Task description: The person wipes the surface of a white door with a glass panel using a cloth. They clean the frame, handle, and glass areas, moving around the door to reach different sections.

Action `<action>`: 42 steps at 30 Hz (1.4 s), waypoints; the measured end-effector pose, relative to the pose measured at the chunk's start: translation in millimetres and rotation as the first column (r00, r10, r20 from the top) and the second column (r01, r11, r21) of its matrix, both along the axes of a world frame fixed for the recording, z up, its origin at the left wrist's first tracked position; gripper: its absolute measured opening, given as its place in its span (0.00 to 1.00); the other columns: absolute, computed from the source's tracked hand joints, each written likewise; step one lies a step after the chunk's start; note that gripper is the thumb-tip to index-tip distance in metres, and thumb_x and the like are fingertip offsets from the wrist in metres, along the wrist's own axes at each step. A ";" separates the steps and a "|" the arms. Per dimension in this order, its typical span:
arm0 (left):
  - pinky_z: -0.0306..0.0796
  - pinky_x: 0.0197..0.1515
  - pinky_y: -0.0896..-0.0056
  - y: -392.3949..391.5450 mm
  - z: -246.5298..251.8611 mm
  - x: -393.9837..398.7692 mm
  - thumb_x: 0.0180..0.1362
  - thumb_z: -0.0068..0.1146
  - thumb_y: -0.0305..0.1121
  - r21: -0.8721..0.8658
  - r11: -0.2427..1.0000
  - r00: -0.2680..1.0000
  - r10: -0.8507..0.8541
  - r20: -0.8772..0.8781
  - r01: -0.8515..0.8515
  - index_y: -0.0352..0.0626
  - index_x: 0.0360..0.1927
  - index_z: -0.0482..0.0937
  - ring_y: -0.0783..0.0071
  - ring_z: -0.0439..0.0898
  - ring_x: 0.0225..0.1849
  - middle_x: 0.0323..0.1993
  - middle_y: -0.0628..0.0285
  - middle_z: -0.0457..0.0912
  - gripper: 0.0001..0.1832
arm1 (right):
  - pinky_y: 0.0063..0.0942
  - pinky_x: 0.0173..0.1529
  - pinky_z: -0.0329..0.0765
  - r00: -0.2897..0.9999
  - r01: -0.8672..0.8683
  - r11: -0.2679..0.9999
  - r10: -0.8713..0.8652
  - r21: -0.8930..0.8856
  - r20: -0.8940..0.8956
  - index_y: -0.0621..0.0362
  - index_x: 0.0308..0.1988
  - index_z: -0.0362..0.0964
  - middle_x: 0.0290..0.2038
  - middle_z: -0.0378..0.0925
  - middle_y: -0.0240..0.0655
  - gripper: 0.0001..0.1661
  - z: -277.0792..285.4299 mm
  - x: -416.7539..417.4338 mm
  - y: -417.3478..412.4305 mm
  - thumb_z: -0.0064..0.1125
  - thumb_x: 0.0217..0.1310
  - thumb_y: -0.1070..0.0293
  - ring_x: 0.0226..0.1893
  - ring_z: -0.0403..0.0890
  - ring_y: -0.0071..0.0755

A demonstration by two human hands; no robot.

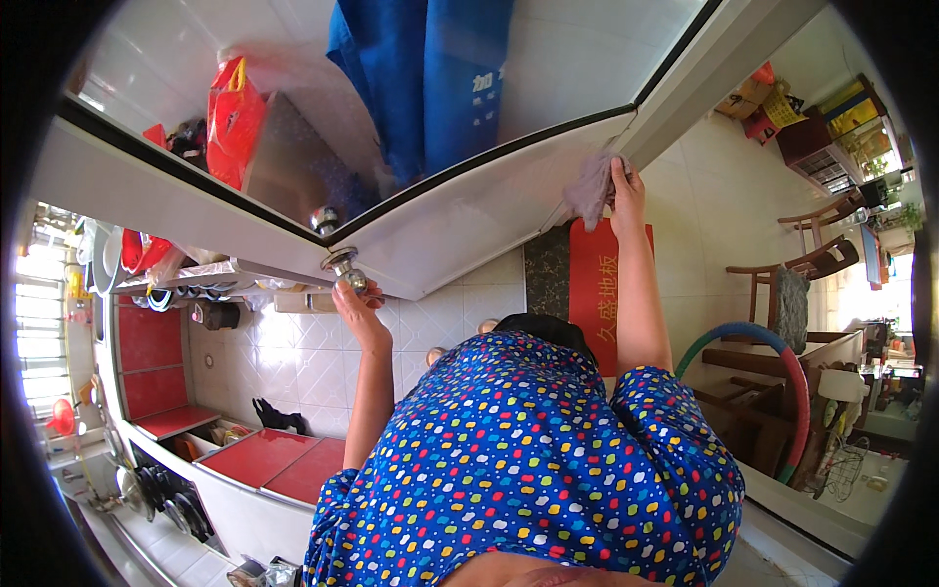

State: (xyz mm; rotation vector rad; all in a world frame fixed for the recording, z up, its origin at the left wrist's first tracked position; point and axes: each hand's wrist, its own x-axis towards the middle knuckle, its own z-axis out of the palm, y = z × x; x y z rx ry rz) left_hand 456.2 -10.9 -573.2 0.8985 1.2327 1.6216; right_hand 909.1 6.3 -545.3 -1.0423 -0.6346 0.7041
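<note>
My left hand is closed around the round metal door knob, low on the left side of a white-framed glass door. A greyish-purple cloth is bunched in my right hand, and it lies against the door's white lower panel near the hinge-side frame. Part of the cloth is hidden behind my fingers. Through the glass, a blue fabric with white writing hangs beside a red bag.
A red mat with writing lies on the floor below my right arm. To the right stand wooden chairs and a coloured hoop. Red-fronted kitchen cabinets, a shelf with bowls and a black jug-like container are to the left.
</note>
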 end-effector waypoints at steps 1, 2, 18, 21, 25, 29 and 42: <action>0.65 0.27 0.79 0.4 -1.7 -1.2 0.71 0.42 0.59 0.008 1.000 1.000 0.001 -0.005 -0.001 0.45 0.44 0.69 0.79 0.75 0.26 0.29 0.64 0.78 0.25 | 0.27 0.43 0.78 1.000 0.018 1.000 -0.018 -0.006 -0.011 0.57 0.45 0.76 0.39 0.81 0.28 0.16 -1.1 0.3 1.1 0.62 0.68 0.56 0.38 0.81 0.25; 0.65 0.27 0.80 1.0 -3.5 -2.5 0.70 0.42 0.59 -0.003 1.000 1.000 0.006 0.003 -0.006 0.45 0.44 0.69 0.79 0.75 0.26 0.29 0.64 0.79 0.25 | 0.28 0.43 0.78 0.999 0.036 0.999 -0.036 -0.011 -0.022 0.58 0.46 0.76 0.40 0.81 0.29 0.18 -2.6 0.1 2.3 0.62 0.68 0.55 0.38 0.81 0.26; 0.61 0.23 0.78 1.3 1.3 -9.2 0.69 0.45 0.59 -0.040 0.998 0.996 0.053 0.069 -0.050 0.45 0.41 0.67 0.79 0.71 0.22 0.25 0.63 0.75 0.25 | 0.31 0.41 0.79 0.927 0.326 0.941 -0.337 -0.089 -0.166 0.63 0.46 0.73 0.41 0.80 0.36 0.13 24.2 52.5 61.2 0.60 0.63 0.71 0.39 0.82 0.32; 0.59 0.25 0.78 2.6 1.8 -7.4 0.69 0.43 0.60 -0.058 0.997 0.997 0.058 0.052 -0.055 0.47 0.40 0.69 0.80 0.71 0.23 0.25 0.66 0.75 0.24 | 0.28 0.41 0.79 0.874 0.486 0.874 -0.486 0.000 -0.008 0.63 0.45 0.74 0.40 0.80 0.35 0.16 -0.5 77.4 88.3 0.65 0.60 0.68 0.38 0.81 0.29; 0.58 0.27 0.76 1.7 -0.4 -7.8 0.68 0.43 0.60 -0.055 0.997 0.998 0.052 0.028 -0.051 0.49 0.40 0.69 0.79 0.70 0.24 0.25 0.68 0.74 0.23 | 0.29 0.41 0.80 0.812 0.571 0.812 -0.537 -0.122 0.229 0.65 0.47 0.74 0.40 0.79 0.36 0.21 -0.8 73.3 97.4 0.68 0.57 0.65 0.38 0.80 0.27; 0.59 0.27 0.77 -2.1 -2.6 -12.0 0.68 0.44 0.61 -0.030 0.999 0.998 0.040 0.052 -0.038 0.48 0.40 0.69 0.79 0.70 0.23 0.25 0.67 0.74 0.24 | 0.30 0.36 0.82 0.923 0.384 0.923 -0.385 -0.025 -0.016 0.63 0.45 0.73 0.38 0.78 0.34 0.18 12.2 50.9 85.9 0.69 0.57 0.67 0.34 0.80 0.27; 0.62 0.26 0.78 0.3 -5.6 -11.0 0.68 0.44 0.63 -0.006 0.999 0.998 0.050 0.047 -0.050 0.46 0.39 0.67 0.79 0.71 0.22 0.25 0.65 0.75 0.27 | 0.24 0.31 0.78 0.883 0.458 0.885 -0.445 -0.076 0.147 0.67 0.43 0.82 0.36 0.83 0.33 0.20 18.4 78.0 87.5 0.73 0.56 0.62 0.29 0.80 0.24</action>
